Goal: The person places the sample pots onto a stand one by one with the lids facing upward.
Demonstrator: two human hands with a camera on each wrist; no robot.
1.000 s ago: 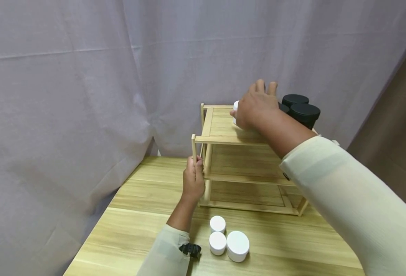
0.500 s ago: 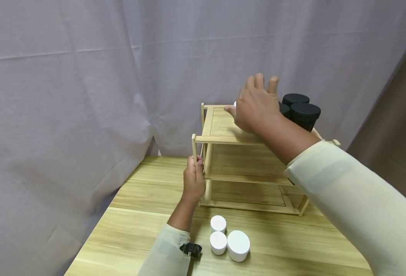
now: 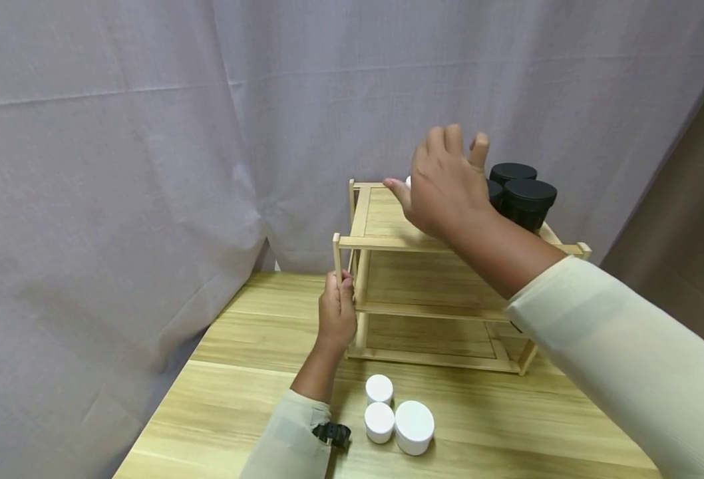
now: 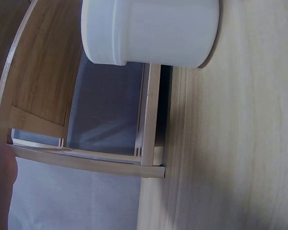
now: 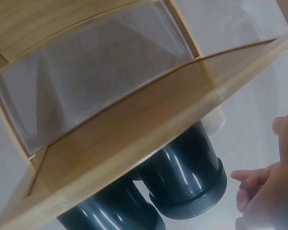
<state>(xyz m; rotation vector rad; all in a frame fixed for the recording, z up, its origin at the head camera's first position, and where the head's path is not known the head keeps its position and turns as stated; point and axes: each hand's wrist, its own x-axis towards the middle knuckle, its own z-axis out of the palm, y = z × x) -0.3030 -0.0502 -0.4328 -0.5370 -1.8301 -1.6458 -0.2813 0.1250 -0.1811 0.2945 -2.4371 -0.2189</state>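
My left hand (image 3: 337, 313) grips the left front post of a three-tier wooden shelf rack (image 3: 400, 244). In the left wrist view only part of this hand (image 4: 1, 184) shows, at the edge. Over the top tier my right hand (image 3: 450, 186) hovers with its thumb stretched out and fingers spread. A white jar (image 3: 408, 181) on that tier is mostly hidden behind it. Several black lidded jars (image 3: 528, 199) stand at the top tier's right side. The right wrist view shows the right hand (image 5: 271, 187) apart from a black jar (image 5: 182, 167) and a white jar (image 5: 214, 120).
Three white lidded jars stand close together on the wooden table (image 3: 226, 399) before the rack: a large one (image 3: 414, 427) and two small ones, the nearer (image 3: 379, 422) beside it. A grey curtain (image 3: 148, 166) hangs behind the rack.
My right hand has let go of the white jar on the top tier, lifted slightly, and spread its thumb and fingers. The left hand keeps its grip on the post.
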